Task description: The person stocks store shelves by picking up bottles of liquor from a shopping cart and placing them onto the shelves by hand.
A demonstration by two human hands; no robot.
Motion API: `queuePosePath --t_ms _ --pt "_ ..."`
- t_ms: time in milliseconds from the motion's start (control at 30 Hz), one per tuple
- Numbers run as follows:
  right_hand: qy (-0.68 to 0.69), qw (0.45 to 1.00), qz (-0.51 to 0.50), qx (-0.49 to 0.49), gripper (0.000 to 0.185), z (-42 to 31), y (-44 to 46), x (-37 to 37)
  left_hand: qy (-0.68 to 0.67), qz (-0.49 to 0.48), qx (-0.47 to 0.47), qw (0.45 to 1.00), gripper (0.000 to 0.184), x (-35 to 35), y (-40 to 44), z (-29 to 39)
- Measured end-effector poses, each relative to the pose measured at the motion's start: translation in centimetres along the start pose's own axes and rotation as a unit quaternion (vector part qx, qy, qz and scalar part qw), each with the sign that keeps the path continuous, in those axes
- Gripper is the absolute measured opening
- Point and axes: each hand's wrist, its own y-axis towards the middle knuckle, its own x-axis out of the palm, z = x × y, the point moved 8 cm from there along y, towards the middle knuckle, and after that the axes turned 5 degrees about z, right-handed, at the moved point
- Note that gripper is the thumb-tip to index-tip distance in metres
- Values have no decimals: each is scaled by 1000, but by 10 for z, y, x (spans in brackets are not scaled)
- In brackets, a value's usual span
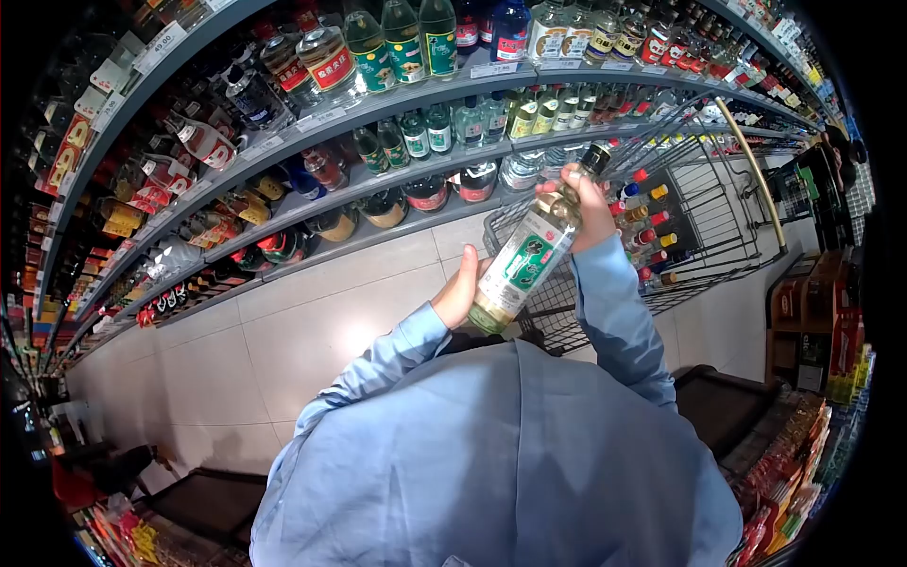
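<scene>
A clear glass bottle (pixel 525 257) with a white and green label and a dark cap is held tilted in front of my chest, its neck up to the right. My right hand (pixel 588 203) is wrapped around its neck and shoulder. At the lower end, my left hand (pixel 460 291) supports the bottle near its base, thumb raised along the side; its other fingers are hidden behind the glass. Just beyond the bottle stands a wire shopping cart (pixel 723 260), with several bottles (pixel 647 227) with red, yellow and blue caps inside.
Curved in the wide view, store shelves (pixel 397 175) full of bottles run across the front and left. Pale floor tiles (pixel 312 331) lie between me and the shelves. A brown display stand (pixel 803 317) is at the right, and packaged goods (pixel 779 472) are at the lower right.
</scene>
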Motion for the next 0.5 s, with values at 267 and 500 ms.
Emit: queuePosePath --t_ms 267,500 --pt "-18 999 23 21 21 63 17 77 61 18 17 998 70 -97 -35 34" --pt "4 999 1 53 18 104 24 111 115 -1 -39 993 64 -132 -55 52"
